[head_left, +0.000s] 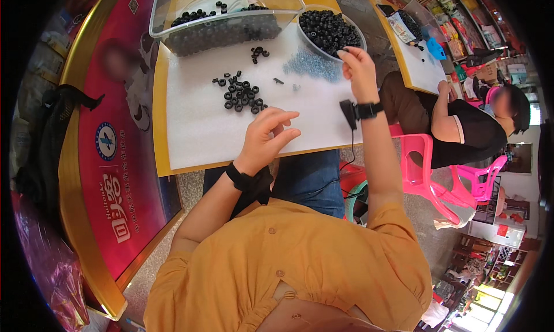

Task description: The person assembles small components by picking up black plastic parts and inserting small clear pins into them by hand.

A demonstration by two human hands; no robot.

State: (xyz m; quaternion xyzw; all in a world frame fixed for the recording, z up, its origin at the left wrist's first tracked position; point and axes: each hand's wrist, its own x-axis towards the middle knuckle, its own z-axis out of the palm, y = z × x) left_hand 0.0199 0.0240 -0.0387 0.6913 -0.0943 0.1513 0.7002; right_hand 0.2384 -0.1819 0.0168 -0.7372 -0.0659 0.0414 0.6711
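My left hand (267,137) hovers over the near edge of the white-topped table (311,121), thumb and forefinger apart, with nothing seen between them. Just beyond it lies a loose group of small black rings (243,94), like little wheels. My right hand (359,71) is at the near right rim of a round clear bowl (360,39) heaped with the same black pieces (329,29). Its thumb and forefinger are pinched together; what they may hold is too small to make out. Beside the bowl spreads a pile of tiny clear bluish pieces (313,65).
A large clear plastic bin (225,21) of black pieces stands at the far left. Small black parts (258,55) and one dark bit (278,81) lie mid-table. A pink board (124,130) borders the left. At right, another person (473,121) works near pink chairs (415,159).
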